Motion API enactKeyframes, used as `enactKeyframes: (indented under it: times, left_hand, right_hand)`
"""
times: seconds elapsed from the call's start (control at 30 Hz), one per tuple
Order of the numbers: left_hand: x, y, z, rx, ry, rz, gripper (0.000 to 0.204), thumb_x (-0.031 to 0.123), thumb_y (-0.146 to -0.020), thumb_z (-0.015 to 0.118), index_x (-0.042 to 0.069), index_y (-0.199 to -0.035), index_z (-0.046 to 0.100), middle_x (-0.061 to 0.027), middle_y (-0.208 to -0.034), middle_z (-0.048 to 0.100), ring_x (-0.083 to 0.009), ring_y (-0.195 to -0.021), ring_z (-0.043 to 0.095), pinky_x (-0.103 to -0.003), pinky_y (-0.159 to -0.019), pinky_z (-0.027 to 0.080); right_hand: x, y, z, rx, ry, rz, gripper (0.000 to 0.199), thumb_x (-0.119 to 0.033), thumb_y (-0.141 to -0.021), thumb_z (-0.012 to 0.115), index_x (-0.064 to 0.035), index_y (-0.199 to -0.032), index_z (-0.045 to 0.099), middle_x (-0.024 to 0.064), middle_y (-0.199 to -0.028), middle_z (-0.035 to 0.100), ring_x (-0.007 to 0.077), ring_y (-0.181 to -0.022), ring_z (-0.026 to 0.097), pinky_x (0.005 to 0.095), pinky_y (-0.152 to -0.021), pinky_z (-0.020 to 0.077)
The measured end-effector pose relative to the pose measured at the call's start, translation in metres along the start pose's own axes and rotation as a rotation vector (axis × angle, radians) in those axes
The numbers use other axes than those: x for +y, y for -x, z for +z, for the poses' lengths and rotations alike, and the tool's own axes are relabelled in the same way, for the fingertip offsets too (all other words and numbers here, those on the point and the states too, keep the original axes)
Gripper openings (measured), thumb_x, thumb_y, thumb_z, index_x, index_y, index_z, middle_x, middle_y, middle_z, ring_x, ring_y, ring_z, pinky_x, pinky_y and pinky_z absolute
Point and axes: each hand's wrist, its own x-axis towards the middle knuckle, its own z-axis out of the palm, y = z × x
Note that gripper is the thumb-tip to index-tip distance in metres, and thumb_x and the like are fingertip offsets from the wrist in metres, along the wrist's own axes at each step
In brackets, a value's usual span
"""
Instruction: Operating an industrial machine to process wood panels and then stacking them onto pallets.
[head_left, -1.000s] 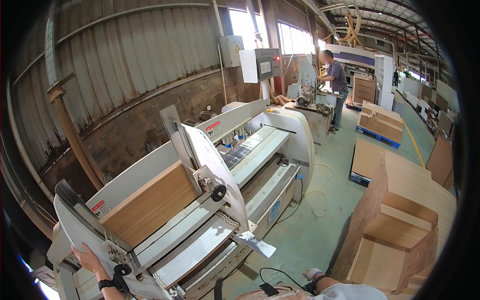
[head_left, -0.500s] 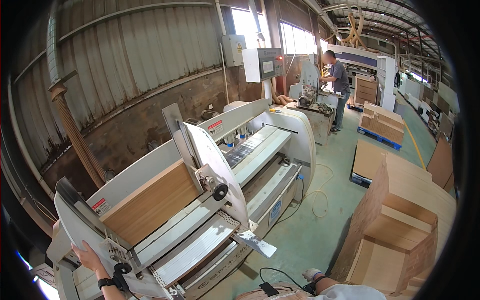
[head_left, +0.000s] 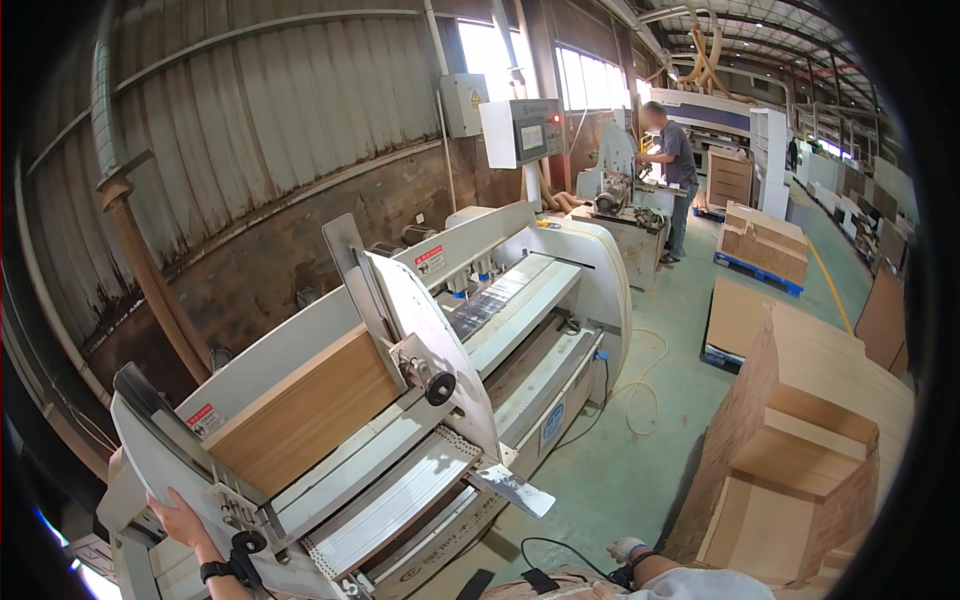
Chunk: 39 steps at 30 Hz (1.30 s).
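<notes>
My left hand (head_left: 180, 522) rests on the outer edge of the white side panel (head_left: 150, 450) of a woodworking machine, its fingers stretched out. A dark watch-like band is round that wrist. A wood-grain board (head_left: 305, 408) stands on edge in the machine, between the two white panels. Low at the front, my right hand (head_left: 626, 550) hangs apart from the machine, in what looks like a pale glove. Its fingers are too small and foreshortened to read. Black knobs (head_left: 440, 387) sit on the panels, and a white ribbed table (head_left: 395, 500) lies before the board.
Stacked wood panels (head_left: 800, 380) stand close on my right. A yellow hose (head_left: 630, 400) and a black cable (head_left: 550, 540) lie on the green floor. A control box (head_left: 520, 133) rises behind the machine. Farther back a person (head_left: 677, 160) works at another machine.
The view has shifted very slightly. My left hand stays on the panel, my right hand stays low, and the board stays in place.
</notes>
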Motion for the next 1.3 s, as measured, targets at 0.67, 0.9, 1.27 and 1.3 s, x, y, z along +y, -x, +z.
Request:
enactKeyframes:
  times: [0.67, 0.9, 1.27, 1.3]
  left_hand:
    - [-0.004, 0.0, 0.001, 0.023, -0.03, 0.015, 0.05, 0.034, -0.083, 0.045, 0.0, -0.119, 0.038, -0.0211, -0.113, 0.048, -0.0356, -0.095, 0.051, -0.038, -0.077, 0.043]
    - [-0.006, -0.001, 0.006, 0.018, -0.009, 0.015, 0.05, 0.034, -0.083, 0.045, -0.001, -0.119, 0.038, -0.0207, -0.113, 0.048, -0.0352, -0.096, 0.051, -0.038, -0.078, 0.043]
    - [0.0, 0.0, -0.003, -0.029, -0.017, -0.032, 0.05, 0.034, -0.083, 0.045, -0.001, -0.118, 0.038, -0.02, -0.114, 0.047, -0.0354, -0.097, 0.05, -0.038, -0.079, 0.042]
    - [-0.003, -0.001, 0.001, -0.008, -0.007, -0.013, 0.05, 0.033, -0.083, 0.045, -0.001, -0.118, 0.038, -0.0201, -0.115, 0.047, -0.0355, -0.097, 0.05, -0.038, -0.079, 0.042]
  right_hand:
    - [-0.026, 0.02, -0.017, -0.143, 0.007, 0.181, 0.03, -0.021, -0.082, 0.038, -0.007, -0.105, 0.05, 0.0151, -0.099, 0.056, 0.0297, -0.089, 0.055, 0.0423, -0.075, 0.0436]
    - [-0.013, 0.02, -0.011, -0.035, 0.096, 0.042, 0.037, -0.033, -0.083, 0.037, -0.0053, -0.098, 0.056, 0.0149, -0.093, 0.059, 0.03, -0.088, 0.055, 0.0401, -0.076, 0.0425]
    - [-0.016, 0.016, -0.014, -0.024, 0.003, 0.146, 0.044, -0.041, -0.081, 0.038, -0.0045, -0.092, 0.06, 0.0136, -0.088, 0.061, 0.0288, -0.086, 0.057, 0.0386, -0.076, 0.0421]
    - [-0.013, 0.014, -0.013, -0.023, 0.003, 0.146, 0.044, -0.041, -0.081, 0.038, -0.0045, -0.092, 0.06, 0.0136, -0.088, 0.061, 0.0288, -0.086, 0.057, 0.0386, -0.076, 0.0421]
